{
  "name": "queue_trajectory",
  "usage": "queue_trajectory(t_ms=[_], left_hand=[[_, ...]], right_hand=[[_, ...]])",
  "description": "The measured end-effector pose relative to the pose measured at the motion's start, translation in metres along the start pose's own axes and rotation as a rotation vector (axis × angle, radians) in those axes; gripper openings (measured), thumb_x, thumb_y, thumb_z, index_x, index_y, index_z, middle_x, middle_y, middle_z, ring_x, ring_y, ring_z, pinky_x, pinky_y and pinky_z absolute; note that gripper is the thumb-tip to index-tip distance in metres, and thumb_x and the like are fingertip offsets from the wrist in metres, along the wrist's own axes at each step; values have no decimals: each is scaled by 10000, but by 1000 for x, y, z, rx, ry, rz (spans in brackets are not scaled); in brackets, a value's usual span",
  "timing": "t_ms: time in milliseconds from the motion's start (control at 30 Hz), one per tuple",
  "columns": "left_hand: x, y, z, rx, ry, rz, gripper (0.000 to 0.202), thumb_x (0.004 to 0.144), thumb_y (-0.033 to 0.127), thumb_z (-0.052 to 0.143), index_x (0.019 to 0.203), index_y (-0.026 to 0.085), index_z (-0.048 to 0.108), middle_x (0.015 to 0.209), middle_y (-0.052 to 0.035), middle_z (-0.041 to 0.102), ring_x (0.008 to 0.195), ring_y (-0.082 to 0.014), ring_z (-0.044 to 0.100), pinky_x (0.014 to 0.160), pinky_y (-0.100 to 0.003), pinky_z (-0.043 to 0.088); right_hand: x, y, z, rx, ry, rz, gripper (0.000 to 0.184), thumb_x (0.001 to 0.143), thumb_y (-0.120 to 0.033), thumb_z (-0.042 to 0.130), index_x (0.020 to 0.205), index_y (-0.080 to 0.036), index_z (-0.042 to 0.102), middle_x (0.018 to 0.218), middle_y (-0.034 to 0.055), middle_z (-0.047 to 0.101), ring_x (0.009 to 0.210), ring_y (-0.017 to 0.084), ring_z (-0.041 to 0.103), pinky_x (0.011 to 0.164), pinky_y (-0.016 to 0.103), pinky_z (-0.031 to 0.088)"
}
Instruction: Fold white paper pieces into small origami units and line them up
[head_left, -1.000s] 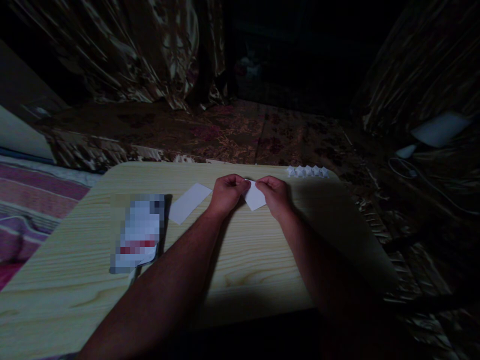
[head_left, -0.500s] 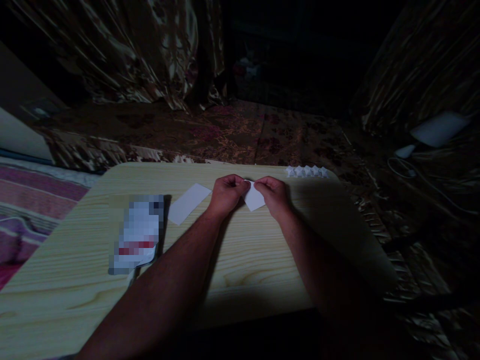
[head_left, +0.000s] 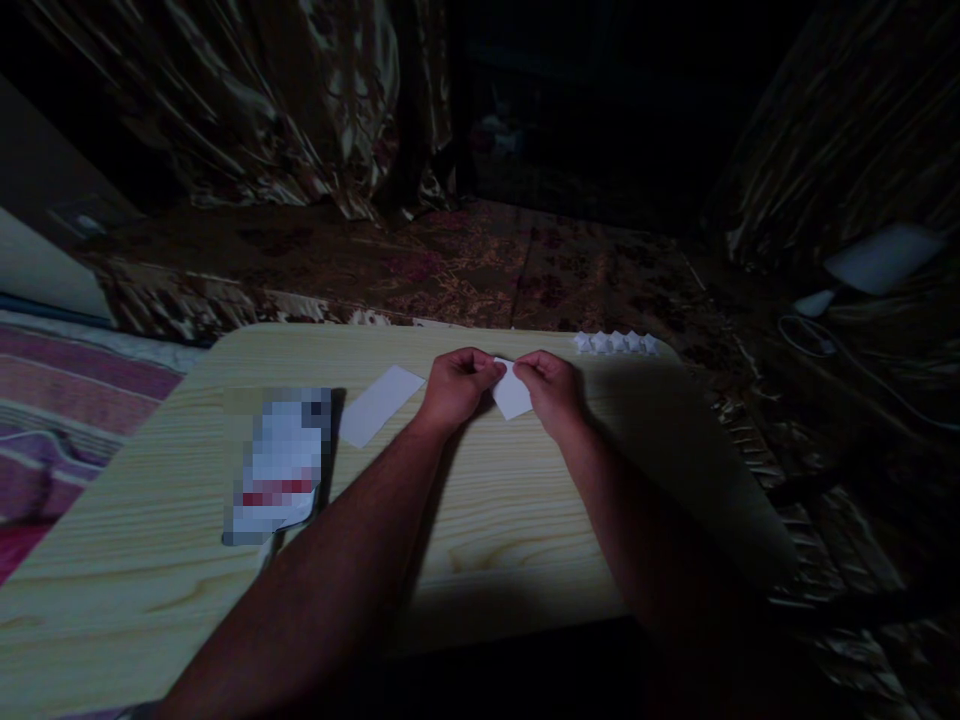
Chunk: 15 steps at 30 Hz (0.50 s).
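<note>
A small white piece of paper (head_left: pixel 513 394) is pinched between both hands near the table's far side, one corner pointing towards me. My left hand (head_left: pixel 459 388) grips its left upper edge with thumb and fingers closed. On the opposite edge, my right hand (head_left: pixel 551 388) pinches it the same way. The paper's upper part is partly hidden by the fingers. Left of my left hand, a white paper sheet (head_left: pixel 381 405) lies flat on the wooden table (head_left: pixel 510 540). Several small white folded paper stars (head_left: pixel 616 343) stand in a row at the far right edge.
A pixelated flat object (head_left: pixel 279 465), perhaps a phone, lies at the left with a pale cable below it. Beyond the table hang patterned curtains (head_left: pixel 315 100). A striped bed cover (head_left: pixel 67 420) is on the left, a white device (head_left: pixel 881 258) with a cord on the right.
Almost nothing differs. The whole view has shifted very slightly, and both hands keep the same pinch on the paper.
</note>
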<state>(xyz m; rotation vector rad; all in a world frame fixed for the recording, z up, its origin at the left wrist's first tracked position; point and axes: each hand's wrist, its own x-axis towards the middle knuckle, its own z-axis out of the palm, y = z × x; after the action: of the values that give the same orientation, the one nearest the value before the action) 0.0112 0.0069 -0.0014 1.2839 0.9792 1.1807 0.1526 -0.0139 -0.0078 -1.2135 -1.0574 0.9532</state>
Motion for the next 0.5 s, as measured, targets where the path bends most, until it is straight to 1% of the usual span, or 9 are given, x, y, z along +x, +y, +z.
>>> queue_trajectory(t_ms=[167,333,500], left_hand=[[3,-4,-1,44,6,7,335,632,425,769,710,125,641,643,-22,622,535,-92,482,519,-230,373],[4,-6,0,104,17,40,319,655,429,744,677,136,622,604,-2,579,521,-85,441,508,-226,340],[2,-3,0,133,-50,61,319,700,445,696,673,139,614,605,-3,567,532,-91,434,517,-228,335]], right_hand=[[-1,-3,0,-69,46,-18,161,672,-329,635,703,-172,613,592,-18,606,525,121,523,496,233,394],[1,-2,1,-72,58,-26,154,670,-323,635,693,-174,605,601,-14,611,539,124,532,514,238,409],[0,-2,-1,-61,63,-12,158,659,-328,636,689,-176,602,584,-23,598,528,121,518,510,239,403]])
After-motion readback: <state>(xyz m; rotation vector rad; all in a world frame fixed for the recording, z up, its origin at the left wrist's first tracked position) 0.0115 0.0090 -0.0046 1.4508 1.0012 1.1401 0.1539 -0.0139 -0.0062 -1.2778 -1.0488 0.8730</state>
